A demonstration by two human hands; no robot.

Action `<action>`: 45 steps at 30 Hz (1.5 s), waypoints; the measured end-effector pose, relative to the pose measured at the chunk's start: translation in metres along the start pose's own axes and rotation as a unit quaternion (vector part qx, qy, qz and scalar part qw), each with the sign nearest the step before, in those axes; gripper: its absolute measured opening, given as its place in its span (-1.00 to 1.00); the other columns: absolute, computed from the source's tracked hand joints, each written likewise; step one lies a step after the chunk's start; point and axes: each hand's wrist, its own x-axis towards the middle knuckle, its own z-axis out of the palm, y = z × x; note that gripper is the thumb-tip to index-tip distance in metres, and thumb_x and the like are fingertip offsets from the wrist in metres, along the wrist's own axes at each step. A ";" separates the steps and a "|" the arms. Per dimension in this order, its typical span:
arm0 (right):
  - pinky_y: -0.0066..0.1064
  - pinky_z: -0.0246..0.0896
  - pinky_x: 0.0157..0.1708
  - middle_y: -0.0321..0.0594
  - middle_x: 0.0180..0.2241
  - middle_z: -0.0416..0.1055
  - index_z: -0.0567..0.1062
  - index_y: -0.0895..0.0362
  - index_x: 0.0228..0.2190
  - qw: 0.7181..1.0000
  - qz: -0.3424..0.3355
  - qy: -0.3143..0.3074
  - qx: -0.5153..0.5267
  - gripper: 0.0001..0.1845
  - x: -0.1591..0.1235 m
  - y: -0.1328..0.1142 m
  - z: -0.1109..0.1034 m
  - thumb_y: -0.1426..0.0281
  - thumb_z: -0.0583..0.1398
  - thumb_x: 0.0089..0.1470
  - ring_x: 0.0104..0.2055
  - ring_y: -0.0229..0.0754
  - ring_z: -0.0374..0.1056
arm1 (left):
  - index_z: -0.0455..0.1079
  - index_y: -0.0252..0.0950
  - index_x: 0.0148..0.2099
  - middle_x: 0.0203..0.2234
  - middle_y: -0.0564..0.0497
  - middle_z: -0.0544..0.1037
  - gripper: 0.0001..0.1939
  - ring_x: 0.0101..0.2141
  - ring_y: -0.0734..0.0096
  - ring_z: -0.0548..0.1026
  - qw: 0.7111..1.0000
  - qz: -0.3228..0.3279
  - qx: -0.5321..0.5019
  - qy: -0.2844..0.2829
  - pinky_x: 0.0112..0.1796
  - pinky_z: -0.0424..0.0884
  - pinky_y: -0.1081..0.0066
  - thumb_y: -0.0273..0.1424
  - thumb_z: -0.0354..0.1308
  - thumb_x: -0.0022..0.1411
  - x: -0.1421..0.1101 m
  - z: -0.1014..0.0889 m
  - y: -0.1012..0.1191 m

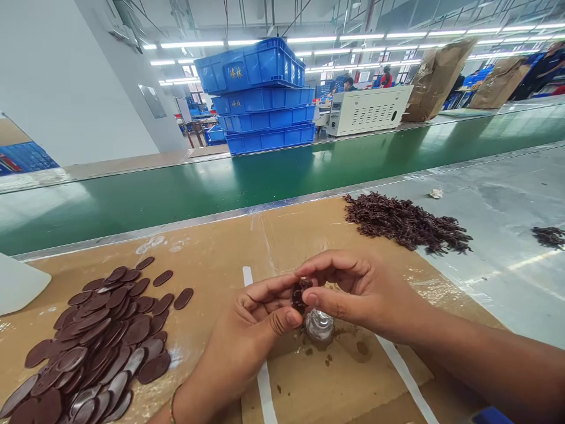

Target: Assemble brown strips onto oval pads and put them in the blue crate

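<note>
In the head view, my left hand [251, 324] pinches a small dark brown piece [298, 296] between thumb and fingers. My right hand [357, 294] closes on the same piece from the other side, thumb and fingertips pressed to it. The fingers hide much of its shape. Just below them stands a small clear, shiny container [319, 325] on the cardboard. To the left lies a heap of flat brown oval discs [101, 335]. Beyond my right hand is a pile of thin, branched dark brown pieces [406, 221].
A brown cardboard sheet [212, 282] with white tape strips [406, 377] covers the worktop. Behind it runs a green conveyor belt [176, 188]. Stacked blue crates [269, 112], a white machine [371, 110] and brown cartons stand beyond. A white object [20, 285] is at the left edge.
</note>
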 end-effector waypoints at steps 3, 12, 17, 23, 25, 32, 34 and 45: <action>-0.44 0.34 -0.28 -0.27 -0.35 0.52 0.58 0.09 -0.24 1.000 0.003 0.001 0.001 -0.76 0.001 -0.001 0.001 0.32 0.35 0.00 -0.31 -0.28 0.41 | 0.59 -0.09 -0.09 -0.23 0.03 0.69 -0.69 -0.22 0.44 0.61 1.000 -0.001 -0.003 0.013 -0.14 0.48 0.52 -0.45 0.38 0.08 0.000 0.000 0.000; -0.38 0.35 -0.28 -0.25 -0.36 0.52 0.58 0.10 -0.23 1.000 0.001 -0.001 -0.013 -0.76 0.000 -0.002 0.002 0.31 0.34 0.00 -0.31 -0.24 0.42 | 0.59 -0.09 -0.10 -0.21 0.02 0.68 -0.72 -0.21 0.41 0.61 1.000 0.007 0.002 0.003 -0.13 0.49 0.50 -0.46 0.36 0.11 0.000 -0.001 -0.003; -0.38 0.35 -0.27 -0.25 -0.36 0.51 0.58 0.12 -0.24 1.000 0.002 -0.003 -0.008 -0.76 0.000 -0.002 0.003 0.32 0.34 0.00 -0.31 -0.24 0.41 | 0.59 -0.08 -0.11 -0.22 0.03 0.68 -0.72 -0.23 0.44 0.61 1.000 -0.005 0.012 0.013 -0.18 0.49 0.53 -0.46 0.37 0.10 0.000 -0.001 -0.002; -0.39 0.34 -0.30 -0.24 -0.39 0.52 0.59 0.13 -0.25 1.000 -0.003 -0.001 -0.014 -0.77 0.001 -0.002 0.003 0.32 0.33 0.00 -0.33 -0.24 0.40 | 0.60 -0.06 -0.14 -0.24 0.06 0.68 -0.74 -0.23 0.46 0.60 1.000 -0.005 0.011 0.003 -0.18 0.48 0.54 -0.45 0.37 0.10 0.000 0.000 0.001; -0.40 0.34 -0.31 -0.24 -0.39 0.52 0.59 0.13 -0.26 1.000 -0.003 0.000 -0.016 -0.78 0.001 -0.002 0.004 0.33 0.33 0.00 -0.33 -0.25 0.40 | 0.60 -0.08 -0.13 -0.24 0.04 0.68 -0.74 -0.25 0.46 0.60 1.000 -0.009 0.016 0.009 -0.19 0.48 0.53 -0.44 0.37 0.10 0.001 0.000 0.000; -0.40 0.34 -0.29 -0.25 -0.38 0.52 0.59 0.11 -0.25 1.000 0.004 0.000 -0.006 -0.76 -0.001 -0.001 0.004 0.32 0.35 -0.01 -0.32 -0.24 0.40 | 0.60 -0.10 -0.12 -0.25 0.02 0.68 -0.71 -0.27 0.42 0.58 0.999 -0.013 0.031 0.020 -0.22 0.48 0.50 -0.41 0.40 0.06 0.000 0.000 -0.001; -0.39 0.34 -0.29 -0.25 -0.37 0.52 0.59 0.10 -0.25 1.000 0.004 -0.001 -0.006 -0.77 -0.001 0.000 0.004 0.31 0.35 -0.01 -0.31 -0.24 0.40 | 0.60 -0.11 -0.11 -0.26 0.00 0.67 -0.70 -0.27 0.39 0.58 0.999 -0.016 0.035 0.022 -0.22 0.49 0.47 -0.40 0.40 0.05 0.000 -0.001 -0.002; -0.38 0.32 -0.35 -0.25 -0.43 0.53 0.59 0.11 -0.38 1.000 -0.005 0.000 -0.015 -0.84 0.000 0.000 0.003 0.30 0.36 -0.04 -0.37 -0.23 0.41 | 0.59 -0.16 -0.10 -0.29 -0.03 0.68 -0.68 -0.31 0.39 0.58 0.999 -0.019 0.033 0.026 -0.22 0.49 0.44 -0.38 0.41 0.03 -0.002 -0.003 -0.005</action>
